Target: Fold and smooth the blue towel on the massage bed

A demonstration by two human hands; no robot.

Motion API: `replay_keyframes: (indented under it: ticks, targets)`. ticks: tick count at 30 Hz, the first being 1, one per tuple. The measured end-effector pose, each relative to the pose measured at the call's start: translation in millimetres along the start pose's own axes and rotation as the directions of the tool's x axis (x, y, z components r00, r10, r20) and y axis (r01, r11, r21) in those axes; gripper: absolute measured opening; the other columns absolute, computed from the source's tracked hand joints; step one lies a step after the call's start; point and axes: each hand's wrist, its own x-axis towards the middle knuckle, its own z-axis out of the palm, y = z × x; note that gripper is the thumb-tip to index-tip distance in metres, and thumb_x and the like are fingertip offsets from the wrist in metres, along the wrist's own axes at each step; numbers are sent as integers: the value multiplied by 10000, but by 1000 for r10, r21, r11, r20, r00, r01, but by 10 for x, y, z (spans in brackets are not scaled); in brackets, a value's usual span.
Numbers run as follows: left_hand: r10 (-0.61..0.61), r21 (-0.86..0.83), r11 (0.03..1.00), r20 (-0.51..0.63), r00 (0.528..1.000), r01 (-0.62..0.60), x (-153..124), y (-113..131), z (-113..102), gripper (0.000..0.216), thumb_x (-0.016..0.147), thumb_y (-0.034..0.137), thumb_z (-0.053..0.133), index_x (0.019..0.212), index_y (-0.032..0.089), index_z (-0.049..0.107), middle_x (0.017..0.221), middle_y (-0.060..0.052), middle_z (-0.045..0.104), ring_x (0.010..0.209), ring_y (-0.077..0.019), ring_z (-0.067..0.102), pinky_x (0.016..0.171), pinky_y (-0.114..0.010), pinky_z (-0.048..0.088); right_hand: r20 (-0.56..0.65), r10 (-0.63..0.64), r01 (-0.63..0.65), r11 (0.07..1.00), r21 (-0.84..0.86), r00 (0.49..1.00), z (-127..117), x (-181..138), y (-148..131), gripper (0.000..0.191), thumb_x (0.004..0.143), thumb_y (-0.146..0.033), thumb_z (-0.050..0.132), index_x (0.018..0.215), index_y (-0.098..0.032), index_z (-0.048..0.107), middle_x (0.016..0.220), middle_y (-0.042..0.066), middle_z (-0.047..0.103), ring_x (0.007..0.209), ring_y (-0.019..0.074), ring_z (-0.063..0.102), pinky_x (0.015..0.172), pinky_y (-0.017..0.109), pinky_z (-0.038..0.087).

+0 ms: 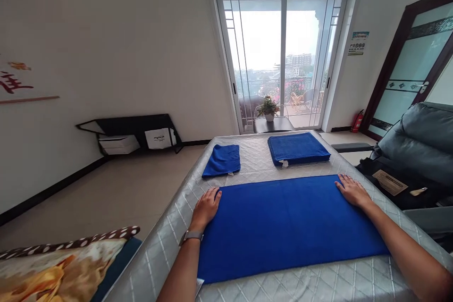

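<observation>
A blue towel (283, 226) lies spread flat in front of me, long side across. My left hand (206, 206) rests at its far left corner, fingers stretched out and lying flat, with a watch band on the wrist. At the far right corner, my right hand (353, 190) lies flat too, fingers extended on the cloth. Beyond my left hand is a small folded blue towel (222, 159) with a white tag. A neat stack of folded blue towels (299, 147) sits farther back on the right, its tag facing me.
Everything lies on a quilted silver-grey mattress (304, 281). A patterned blanket (53, 273) is at lower left. A dark armchair (421, 141) with a black bag stands right of the mattress. Behind are a potted plant (269, 109), a fire extinguisher (357, 121) and a sliding glass door.
</observation>
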Motion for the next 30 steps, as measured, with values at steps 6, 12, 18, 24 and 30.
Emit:
replay_keyframes:
  ticks: [6,12,18,24,30]
  targets:
    - [-18,-24,1000,-6,1000,18,3,18,1,495,1046,437,304,1348,186,606,1439,-110,610,1342,-250,549,1146,-417,401,-174,-70,64,997,-39,982,-286,-314,-772,637,1008,-351,180,1508,-90,475,1591,152,419,1522,285,264,1243,501,143]
    - [-33,-67,997,10,999,34,-2,21,-12,510,1049,433,314,1366,154,600,1467,-139,582,1366,-265,527,1158,-431,381,-46,-466,466,865,184,883,-380,-1227,-2644,725,1021,-552,216,1586,-114,338,1658,108,271,1548,263,184,1255,478,133]
    - [-18,-86,996,10,1000,19,-9,-9,-9,505,1049,442,327,1376,167,597,1474,-131,579,1383,-251,513,1168,-414,372,2,-721,657,633,409,693,-126,-2087,-3967,722,1029,-522,234,1589,-73,302,1659,152,219,1551,266,152,1262,490,112]
    - [-4,-62,998,-13,1000,3,6,-34,47,500,1050,436,328,1364,161,604,1460,-139,590,1373,-255,523,1164,-412,376,43,-711,621,640,453,702,-53,-2109,-3962,811,1009,-630,223,1612,-88,231,1674,138,129,1560,262,73,1269,499,58]
    - [-11,-60,998,-15,1000,10,13,-30,52,518,1051,454,312,1366,162,603,1465,-137,584,1365,-274,527,1161,-439,378,118,-638,569,744,351,761,-124,-1943,-3227,789,1017,-630,179,1624,-126,193,1684,100,131,1565,251,59,1266,500,38]
